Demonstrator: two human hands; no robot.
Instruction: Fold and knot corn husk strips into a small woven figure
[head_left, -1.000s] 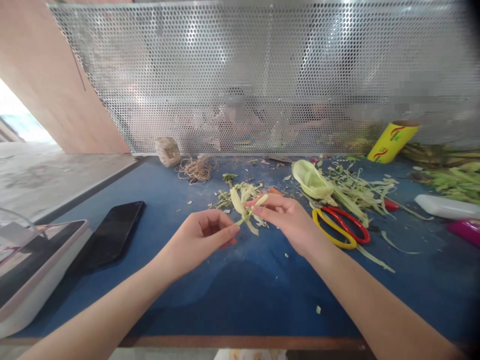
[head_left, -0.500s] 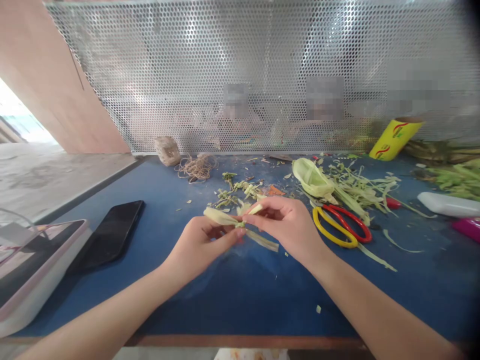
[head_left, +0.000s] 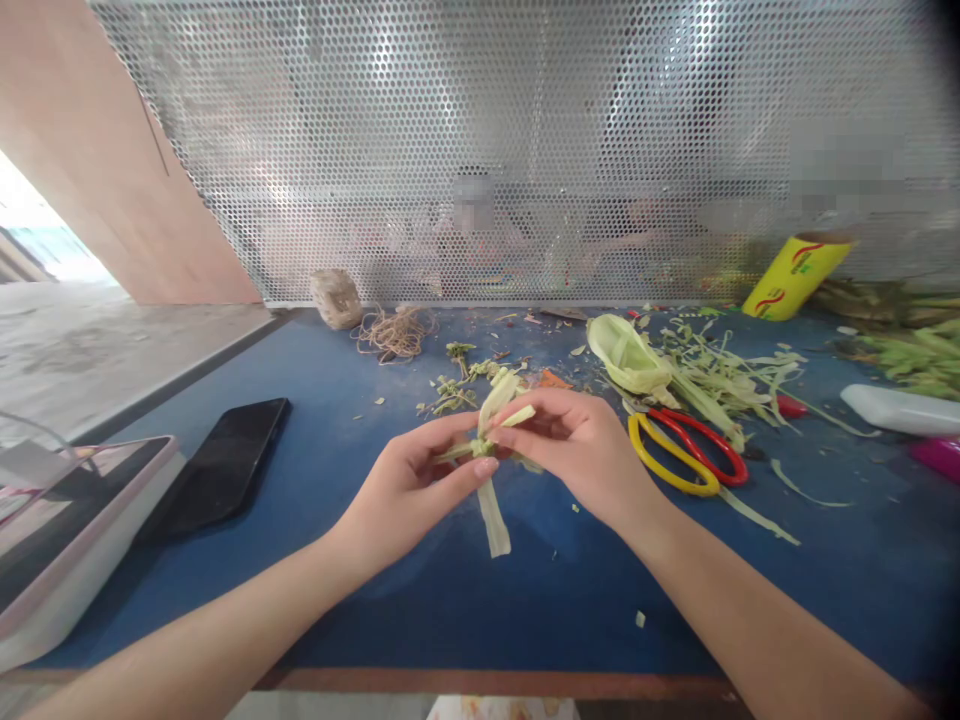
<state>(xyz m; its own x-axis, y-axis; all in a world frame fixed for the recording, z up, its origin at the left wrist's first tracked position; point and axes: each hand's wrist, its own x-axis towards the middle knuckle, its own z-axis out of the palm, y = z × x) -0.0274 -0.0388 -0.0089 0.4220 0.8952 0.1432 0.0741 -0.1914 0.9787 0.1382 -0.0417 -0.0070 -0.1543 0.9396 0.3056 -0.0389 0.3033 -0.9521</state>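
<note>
Both hands meet over the middle of the blue table [head_left: 465, 600]. My left hand [head_left: 411, 490] pinches a small bundle of pale green leaf strips [head_left: 491, 470] between thumb and fingertips. My right hand [head_left: 577, 445] is closed on the same bundle from the right, and a short pale strip sticks out above its fingers. One long strip hangs down from the bundle toward the table, others point up and back.
Red-and-yellow scissors [head_left: 686, 455] lie just right of my right hand, beside a pile of green husks and shavings [head_left: 675, 375]. A black phone [head_left: 221, 470] and a white scale [head_left: 67, 530] lie at the left. Twine [head_left: 394, 333] and a perforated metal screen [head_left: 525, 150] stand behind.
The leaf bundle has been turned in my fingers: the strips lay sideways half a second ago, now one hangs straight down. Both hands stayed in about the same place.
</note>
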